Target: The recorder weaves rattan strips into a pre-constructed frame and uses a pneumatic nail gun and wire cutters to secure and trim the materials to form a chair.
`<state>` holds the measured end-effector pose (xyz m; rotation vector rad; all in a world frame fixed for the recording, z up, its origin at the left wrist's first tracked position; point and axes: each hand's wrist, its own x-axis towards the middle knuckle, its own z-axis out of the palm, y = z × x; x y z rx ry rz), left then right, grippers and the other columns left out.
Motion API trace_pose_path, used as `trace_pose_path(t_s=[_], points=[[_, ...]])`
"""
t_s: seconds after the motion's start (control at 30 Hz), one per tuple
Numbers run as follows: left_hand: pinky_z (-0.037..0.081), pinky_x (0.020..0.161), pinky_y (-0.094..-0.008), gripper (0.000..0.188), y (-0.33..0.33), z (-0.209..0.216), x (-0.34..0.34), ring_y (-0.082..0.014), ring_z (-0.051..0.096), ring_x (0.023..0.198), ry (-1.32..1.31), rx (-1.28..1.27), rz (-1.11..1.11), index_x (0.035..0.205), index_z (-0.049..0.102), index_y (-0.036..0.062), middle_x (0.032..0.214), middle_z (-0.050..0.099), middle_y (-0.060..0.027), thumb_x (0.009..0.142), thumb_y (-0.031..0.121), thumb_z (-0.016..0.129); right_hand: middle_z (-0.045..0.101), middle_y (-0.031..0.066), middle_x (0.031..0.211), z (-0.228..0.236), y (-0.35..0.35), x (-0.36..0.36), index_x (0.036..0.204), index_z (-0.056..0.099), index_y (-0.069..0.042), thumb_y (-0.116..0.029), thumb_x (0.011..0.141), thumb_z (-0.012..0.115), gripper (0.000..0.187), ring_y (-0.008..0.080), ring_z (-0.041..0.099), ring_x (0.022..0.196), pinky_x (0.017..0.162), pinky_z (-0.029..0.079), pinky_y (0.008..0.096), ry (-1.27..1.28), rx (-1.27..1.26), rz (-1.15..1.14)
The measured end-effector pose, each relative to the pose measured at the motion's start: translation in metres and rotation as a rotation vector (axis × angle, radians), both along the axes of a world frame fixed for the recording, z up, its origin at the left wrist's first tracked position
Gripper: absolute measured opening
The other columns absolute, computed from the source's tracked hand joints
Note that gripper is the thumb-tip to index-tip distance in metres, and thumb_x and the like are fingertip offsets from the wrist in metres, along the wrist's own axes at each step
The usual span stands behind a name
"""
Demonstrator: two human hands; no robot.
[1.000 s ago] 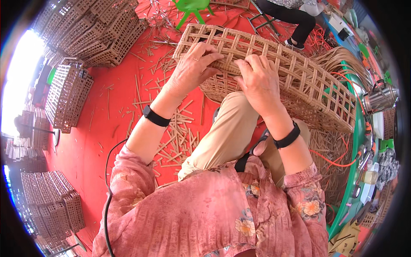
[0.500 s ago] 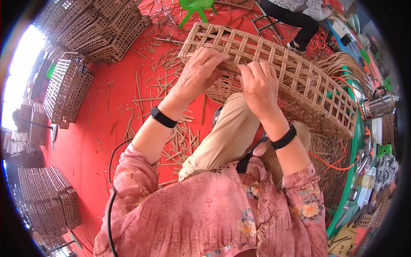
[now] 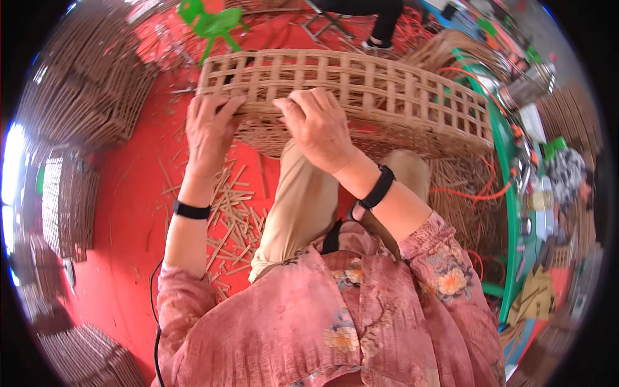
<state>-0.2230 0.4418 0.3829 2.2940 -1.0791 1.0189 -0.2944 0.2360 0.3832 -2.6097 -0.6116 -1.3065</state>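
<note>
A long openwork woven basket (image 3: 369,87) in tan strands lies across my lap, its lattice side facing up. At its left end my left hand (image 3: 209,132) grips the near edge, fingers curled over it. Farther right along that same edge, my right hand (image 3: 316,126) is closed with thumb and fingers pressed to the weave. Whether a loose strand is pinched there cannot be made out. Both hands hide parts of the rim beneath them.
Cut strips (image 3: 235,222) litter the red floor covering (image 3: 129,226). Stacked woven baskets (image 3: 84,77) stand at the left. A green stool (image 3: 216,26) is beyond my basket. To the right, a green-edged table (image 3: 512,258) bears tools and a metal pot (image 3: 525,87). Another person's leg (image 3: 385,22) shows at the top.
The basket has turned to lie more level and sits farther left in the picture. My hands have moved left with it and are farther apart. The surroundings have shifted too.
</note>
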Motion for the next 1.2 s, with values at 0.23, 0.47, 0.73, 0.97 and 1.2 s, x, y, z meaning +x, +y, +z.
trace_pose_path(t_s=[0.23, 0.47, 0.73, 0.97, 1.2], points=[[0.043, 0.076, -0.0361, 0.046, -0.002, -0.006, 0.005, -0.0239, 0.049, 0.085, 0.037, 0.009, 0.027, 0.106, 0.066, 0.0176, 0.090, 0.054, -0.0024, 0.064, 0.002, 0.071, 0.053, 0.0074, 0.113, 0.019, -0.085, -0.071, 0.114, 0.053, -0.009, -0.014, 0.067, 0.075, 0.052, 0.0248, 0.052, 0.104, 0.086, 0.043, 0.0365, 0.140, 0.088, -0.321], [0.041, 0.079, -0.0379, 0.044, -0.006, -0.002, 0.006, -0.0248, 0.047, 0.085, 0.061, 0.033, 0.045, 0.108, 0.064, 0.0164, 0.094, 0.054, -0.0025, 0.068, 0.002, 0.070, 0.054, 0.0059, 0.102, 0.023, -0.164, -0.103, 0.104, 0.059, -0.011, -0.009, 0.066, 0.074, 0.041, 0.0245, 0.052, 0.096, 0.083, 0.044, 0.0358, 0.205, -0.012, -0.420], [0.037, 0.095, -0.0405, 0.045, -0.076, 0.018, -0.032, -0.0285, 0.047, 0.108, 0.099, -0.064, -0.053, 0.114, 0.059, 0.0096, 0.113, 0.053, -0.0085, 0.071, 0.010, 0.072, 0.054, 0.0035, 0.094, 0.012, -0.177, -0.087, 0.099, 0.060, -0.011, -0.006, 0.063, 0.075, 0.039, 0.0239, 0.052, 0.088, 0.079, 0.044, 0.0358, 0.091, -0.012, -0.369], [0.037, 0.091, -0.0413, 0.042, -0.184, 0.017, -0.040, -0.0296, 0.048, 0.105, 0.156, -0.104, -0.417, 0.113, 0.061, 0.0109, 0.115, 0.053, -0.0094, 0.072, 0.015, 0.071, 0.055, 0.0022, 0.094, 0.006, -0.184, -0.081, 0.099, 0.060, -0.013, -0.009, 0.061, 0.075, 0.041, 0.0228, 0.052, 0.089, 0.079, 0.044, 0.0352, 0.033, -0.025, -0.374], [0.036, 0.087, -0.0391, 0.040, -0.234, 0.016, -0.059, -0.0238, 0.049, 0.103, 0.078, 0.004, -0.525, 0.107, 0.063, 0.0146, 0.112, 0.053, -0.0041, 0.069, 0.021, 0.072, 0.055, 0.0033, 0.098, 0.000, -0.181, -0.093, 0.103, 0.060, -0.011, -0.009, 0.063, 0.074, 0.043, 0.0239, 0.053, 0.093, 0.082, 0.043, 0.0367, 0.022, 0.016, -0.391]])
